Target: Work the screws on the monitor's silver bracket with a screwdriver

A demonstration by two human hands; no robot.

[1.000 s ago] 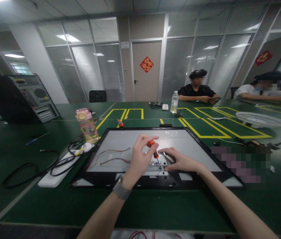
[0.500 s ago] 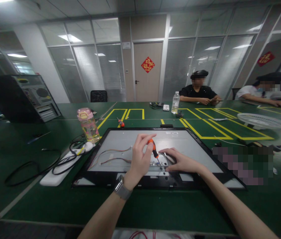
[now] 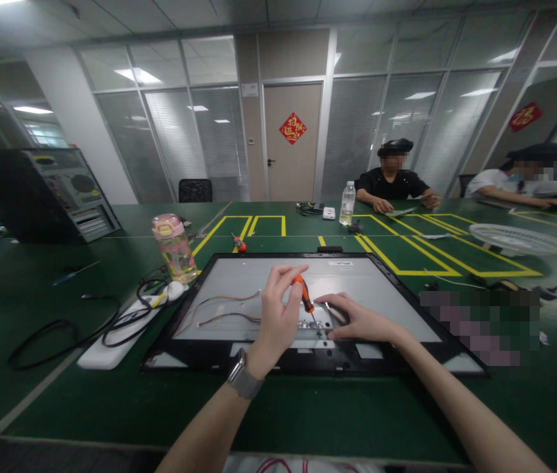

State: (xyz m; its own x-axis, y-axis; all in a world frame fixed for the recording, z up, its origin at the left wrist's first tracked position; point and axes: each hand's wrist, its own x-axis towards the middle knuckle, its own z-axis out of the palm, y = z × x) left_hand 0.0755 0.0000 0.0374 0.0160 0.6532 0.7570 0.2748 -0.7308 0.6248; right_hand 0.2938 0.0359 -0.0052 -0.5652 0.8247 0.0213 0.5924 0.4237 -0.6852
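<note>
My left hand (image 3: 281, 312) is closed around the orange and black handle of a screwdriver (image 3: 304, 293). The screwdriver tilts, its shaft pointing down at small metal fittings near the front edge of a flat display panel (image 3: 239, 272). Beside the tip, my right hand (image 3: 357, 318) rests on the panel with thumb and fingers spread around a metal bracket (image 3: 328, 315). How firmly its fingertips press cannot be seen. Thin coloured wires (image 3: 229, 318) lie across the panel's back, left of my left hand.
Left of the panel stand a pink-lidded bottle (image 3: 173, 246), a white power strip (image 3: 111, 341) with black cable and a computer case (image 3: 42, 194). Behind it are a red-handled tool (image 3: 240, 244) and a water bottle (image 3: 347, 203). Two people (image 3: 394, 174) sit across the table.
My hands and the screwdriver stay in nearly the same place. Across the table, the person in black has moved their hands apart, over a flat item on the tabletop.
</note>
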